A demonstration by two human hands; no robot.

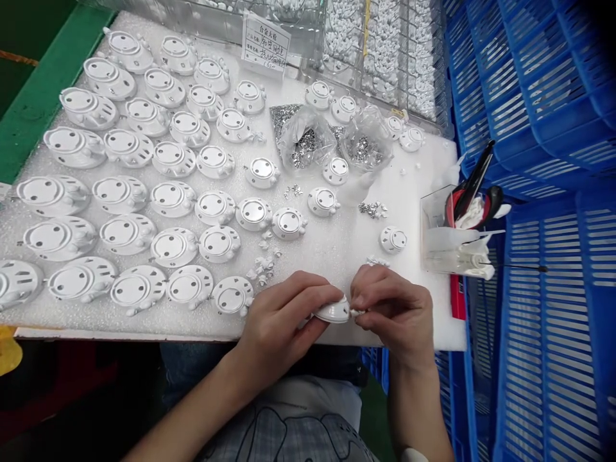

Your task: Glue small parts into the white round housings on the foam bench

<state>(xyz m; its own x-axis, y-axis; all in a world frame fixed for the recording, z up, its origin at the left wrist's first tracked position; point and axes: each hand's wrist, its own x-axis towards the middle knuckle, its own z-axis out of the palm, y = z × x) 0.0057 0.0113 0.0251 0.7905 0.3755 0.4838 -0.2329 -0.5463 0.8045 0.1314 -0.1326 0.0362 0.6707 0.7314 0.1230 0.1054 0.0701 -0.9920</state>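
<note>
Close to the foam board's front edge, my left hand (289, 314) is closed around a white domed plastic shell (334, 310), holding it tilted on its side. Just to its right, my right hand (392, 305) pinches a small white plastic part (356, 312) against the shell's edge. The fingers hide most of that part. More white shells (233, 295) with oval tops and dark dots stand in rows to the left. Loose small white parts (262, 269) lie beyond my left hand, and one separate shell (393, 239) sits beyond my right.
Plastic bags of tiny metal pieces (308, 144) lie mid-board. Behind them stand a labelled card (264, 45) and a clear compartment tray (385, 96) of white parts. A clear box (433, 250) with scissors (474, 199) stands right, beside blue crates (548, 276).
</note>
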